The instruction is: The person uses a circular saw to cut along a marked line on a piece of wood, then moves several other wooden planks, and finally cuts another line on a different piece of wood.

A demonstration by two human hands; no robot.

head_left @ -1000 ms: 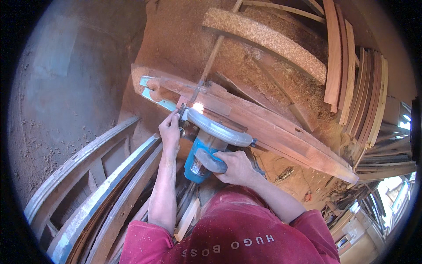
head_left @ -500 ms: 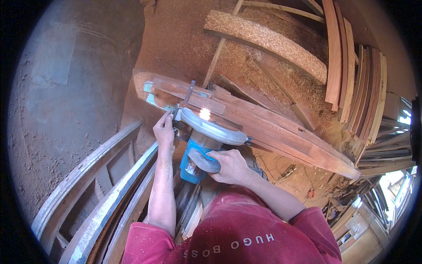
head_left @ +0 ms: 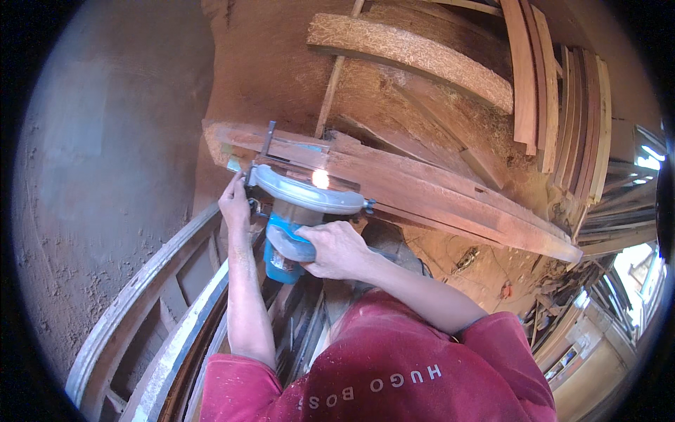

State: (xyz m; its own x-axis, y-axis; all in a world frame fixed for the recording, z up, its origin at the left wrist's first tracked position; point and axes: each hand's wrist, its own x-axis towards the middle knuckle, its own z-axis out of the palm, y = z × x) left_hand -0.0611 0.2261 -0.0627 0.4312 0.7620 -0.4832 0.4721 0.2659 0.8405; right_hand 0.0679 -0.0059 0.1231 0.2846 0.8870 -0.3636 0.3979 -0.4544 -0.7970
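Observation:
A blue circular saw point(head_left: 285, 225) with a silver-grey blade guard rests on a long reddish wooden plank point(head_left: 422, 186). My right hand point(head_left: 337, 247) is wrapped round the saw's grey rear handle. Thumb and fingers of my left hand point(head_left: 235, 200) are closed on the front left edge of the saw, beside a thin dark metal guide bar point(head_left: 269, 139) that reaches across the plank. A bright spot glows on the plank just beyond the guard. The guard hides the blade, and the exact hold of my left fingertips is hard to make out.
Panelled wooden frames point(head_left: 148, 302) lean at lower left near a grey wall point(head_left: 119, 162). Beyond the plank, a thick curved beam point(head_left: 415, 58) lies on sawdust. Several curved boards point(head_left: 580, 126) stand at right, above a heap of offcuts point(head_left: 555, 302).
The saw and both hands have moved left along the plank, covering more of the light-blue patch near its left end. The whole view has shifted slightly too. Both holds stay the same.

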